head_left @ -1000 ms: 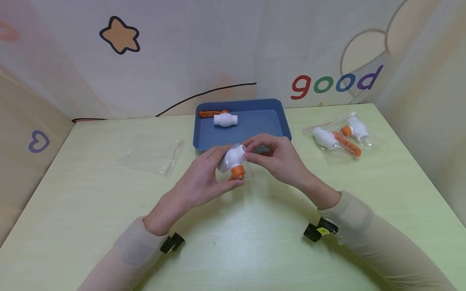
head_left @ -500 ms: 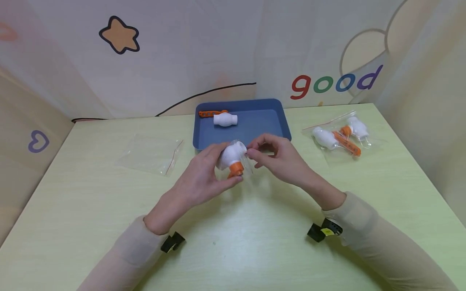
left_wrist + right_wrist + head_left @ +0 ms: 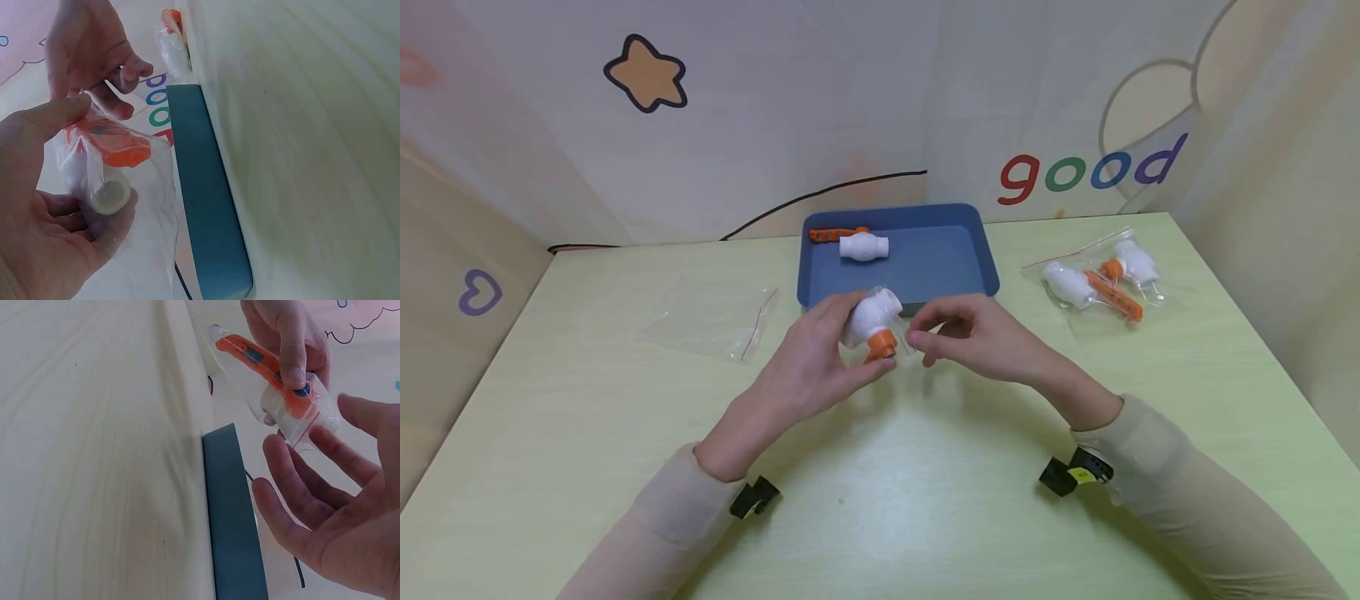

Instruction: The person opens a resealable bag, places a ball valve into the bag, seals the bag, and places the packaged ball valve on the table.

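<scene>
My left hand [image 3: 805, 358] grips a white ball valve [image 3: 872, 320] with an orange handle, inside a clear zip bag [image 3: 153, 200]. In the right wrist view, the left thumb presses on the orange handle [image 3: 250, 355] through the plastic. Just right of the bag, my right hand [image 3: 981, 337] is held with loosely bent fingers. In the right wrist view its thumb and fingers stand apart near the bag's red seal line [image 3: 306, 430], pinching nothing; whether a fingertip touches the plastic I cannot tell.
Behind the hands, a blue tray [image 3: 925, 302] holds an unbagged white valve [image 3: 864, 247] with an orange handle [image 3: 835, 235]. A flat clear bag [image 3: 711, 317] lies at left. At right lie two bagged valves [image 3: 1067, 285] with orange handles. A printed curtain [image 3: 775, 100] hangs behind the table.
The right hand has drawn slightly right and down, its thumb and fingers coming away from the valve's end. The left hand has tilted the bagged valve and moved it slightly left.
</scene>
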Demonstrator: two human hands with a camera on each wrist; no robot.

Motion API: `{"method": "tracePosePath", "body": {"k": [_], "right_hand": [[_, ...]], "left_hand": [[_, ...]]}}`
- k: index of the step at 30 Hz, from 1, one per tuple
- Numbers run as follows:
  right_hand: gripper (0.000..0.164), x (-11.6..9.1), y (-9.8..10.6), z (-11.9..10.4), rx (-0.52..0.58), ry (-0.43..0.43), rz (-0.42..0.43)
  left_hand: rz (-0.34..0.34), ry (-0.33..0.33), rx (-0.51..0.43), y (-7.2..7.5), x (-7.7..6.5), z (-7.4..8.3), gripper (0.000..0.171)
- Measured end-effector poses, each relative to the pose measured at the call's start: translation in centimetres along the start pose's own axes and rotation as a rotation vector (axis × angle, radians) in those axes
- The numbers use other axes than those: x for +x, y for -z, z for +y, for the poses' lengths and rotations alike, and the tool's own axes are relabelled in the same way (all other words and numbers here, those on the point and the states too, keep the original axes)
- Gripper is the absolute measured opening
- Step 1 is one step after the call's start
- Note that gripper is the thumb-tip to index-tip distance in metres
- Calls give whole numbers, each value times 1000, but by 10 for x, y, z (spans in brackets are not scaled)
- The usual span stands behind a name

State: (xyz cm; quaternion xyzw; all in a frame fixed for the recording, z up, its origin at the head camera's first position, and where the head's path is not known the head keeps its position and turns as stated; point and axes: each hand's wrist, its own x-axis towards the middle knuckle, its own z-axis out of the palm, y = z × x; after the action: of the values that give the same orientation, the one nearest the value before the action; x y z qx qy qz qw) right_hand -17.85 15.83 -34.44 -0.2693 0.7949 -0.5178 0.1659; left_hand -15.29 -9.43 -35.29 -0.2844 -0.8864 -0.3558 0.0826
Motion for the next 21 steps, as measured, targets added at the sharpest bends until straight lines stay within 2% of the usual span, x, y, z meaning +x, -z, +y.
{"method": "tracePosePath", "body": {"k": [5,15,21], "right_hand": [[15,0,-2,2,57,43,-45],[11,2,-7,3,157,58,3],[13,2,-11,3,249,37,31]], "left_hand": [[-9,12,4,-1,1,0,75],[-39,68,-28,-2,0,-1,74],[-63,91,-114,-1,0,-3,64]]}}
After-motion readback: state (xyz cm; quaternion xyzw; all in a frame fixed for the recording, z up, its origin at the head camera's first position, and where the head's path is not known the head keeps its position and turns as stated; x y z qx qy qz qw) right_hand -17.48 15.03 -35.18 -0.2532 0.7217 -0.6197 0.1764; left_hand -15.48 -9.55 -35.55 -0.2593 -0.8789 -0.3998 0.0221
